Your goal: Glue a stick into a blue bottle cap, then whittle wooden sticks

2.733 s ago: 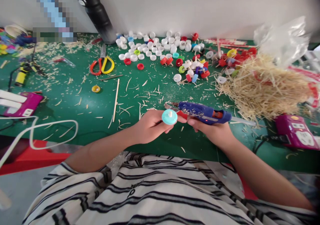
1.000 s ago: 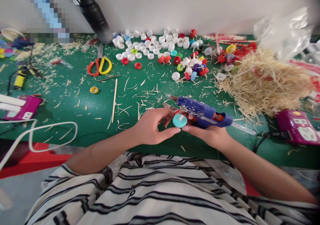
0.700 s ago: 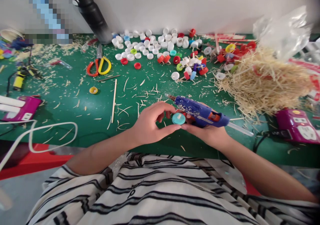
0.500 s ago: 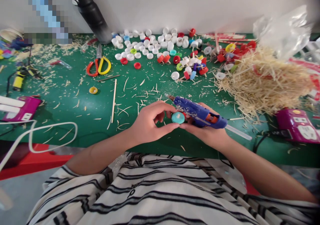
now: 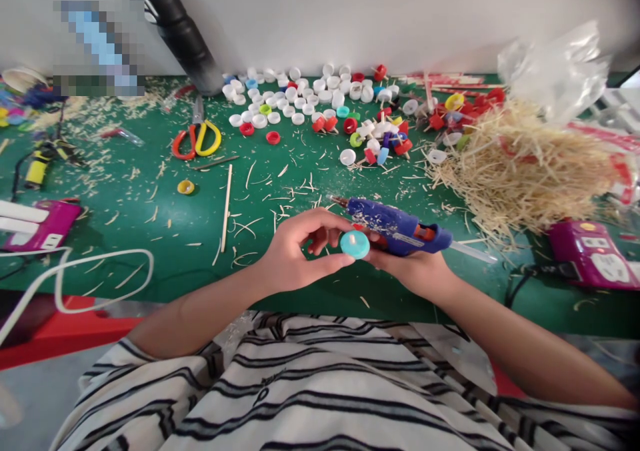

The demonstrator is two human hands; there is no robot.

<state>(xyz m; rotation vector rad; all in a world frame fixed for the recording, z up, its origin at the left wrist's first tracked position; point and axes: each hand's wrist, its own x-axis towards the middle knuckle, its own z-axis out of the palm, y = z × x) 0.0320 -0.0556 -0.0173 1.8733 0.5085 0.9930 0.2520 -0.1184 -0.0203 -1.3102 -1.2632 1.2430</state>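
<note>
Between the thumb and fingers of my left hand is a turquoise bottle cap, tilted up, with a short pale stub at its centre. My right hand is closed round a blue glue gun, whose nozzle points left and away from me. A clear glue stick pokes out of the gun's back end. The right thumb reaches close to the cap's right edge; whether it touches is hard to see. Wood shavings cling to the gun's body.
Many loose bottle caps lie at the back, with caps on sticks in front. Scissors, a thin stick and a yellow cap are on the left. Wood shreds heap at right beside a purple box. A black bottle stands behind.
The turquoise cap has turned so its top and centre stub show more fully. The glue gun has dipped slightly at the nozzle. Both hands keep their hold.
</note>
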